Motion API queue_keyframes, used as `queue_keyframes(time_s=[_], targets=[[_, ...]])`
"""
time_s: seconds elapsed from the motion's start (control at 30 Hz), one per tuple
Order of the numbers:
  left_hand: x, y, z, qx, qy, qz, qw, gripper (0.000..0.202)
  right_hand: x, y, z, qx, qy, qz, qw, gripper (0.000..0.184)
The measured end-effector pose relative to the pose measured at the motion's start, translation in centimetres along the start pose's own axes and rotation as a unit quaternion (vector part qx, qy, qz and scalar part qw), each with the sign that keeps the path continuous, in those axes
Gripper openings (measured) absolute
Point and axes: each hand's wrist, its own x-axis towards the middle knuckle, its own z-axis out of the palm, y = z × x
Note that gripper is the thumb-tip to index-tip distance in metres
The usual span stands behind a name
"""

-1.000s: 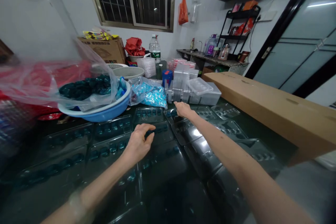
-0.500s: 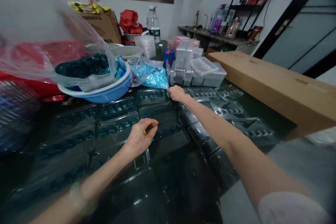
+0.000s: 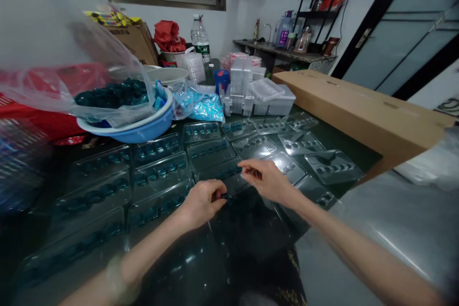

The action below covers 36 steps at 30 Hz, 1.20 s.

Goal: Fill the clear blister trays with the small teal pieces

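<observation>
My left hand [image 3: 205,201] is closed in a pinch over the near middle of the dark table, with a small dark piece [image 3: 224,195] at its fingertips. My right hand [image 3: 267,179] hovers just to its right, fingers curled together; what they hold, if anything, I cannot make out. Around both hands lie rows of clear plastic trays. Left of my hands, a tray [image 3: 163,172] has dark teal pieces in its slots. On the right, another tray [image 3: 333,166] shows slots that look clear. A clear bag of dark teal pieces [image 3: 114,93] rests in a blue basin [image 3: 143,131].
Behind the trays sit a shiny blue packet [image 3: 208,106], a blue canister [image 3: 221,81] and stacked clear boxes [image 3: 242,81]. A long cardboard box [image 3: 344,100] borders the right side. Blurred clear plastic [image 3: 21,167] stands at the far left.
My right hand has drawn back from the far trays near the blue packet and is now beside my left hand. My left hand is slightly lower and farther right. The view has shifted right.
</observation>
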Motion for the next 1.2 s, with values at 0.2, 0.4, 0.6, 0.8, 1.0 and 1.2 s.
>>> queue_keyframes(time_s=[0.2, 0.4, 0.6, 0.8, 1.0, 1.2], targets=[[-1.1, 1.7, -1.9, -0.217, -0.042, -0.052, 0.974, 0.015, -2.9, -2.2, 2.4, 0.148, -0.009, -0.03, 0.989, 0.035], [-2.3, 2.6, -2.0, -0.381, -0.05, -0.097, 0.918, 0.029, -3.2, -3.6, 3.3, 0.346, 0.002, 0.043, 0.937, 0.023], [-3.3, 3.3, -1.6, -0.41, -0.006, -0.08, 0.909, 0.017, -3.6, -4.2, 3.7, 0.48, 0.033, 0.099, 0.871, 0.018], [-3.7, 4.9, -1.6, -0.329, 0.025, -0.075, 0.941, 0.013, -4.1, -4.6, 4.3, 0.465, 0.052, 0.075, 0.881, 0.016], [-4.4, 5.5, -1.4, -0.074, 0.138, 0.09, 0.983, 0.012, -4.6, -4.8, 3.5, 0.415, 0.046, 0.079, 0.905, 0.017], [-4.2, 5.5, -1.0, -0.049, 0.159, 0.165, 0.972, 0.014, -5.1, -4.6, 3.3, 0.474, 0.047, 0.071, 0.876, 0.022]])
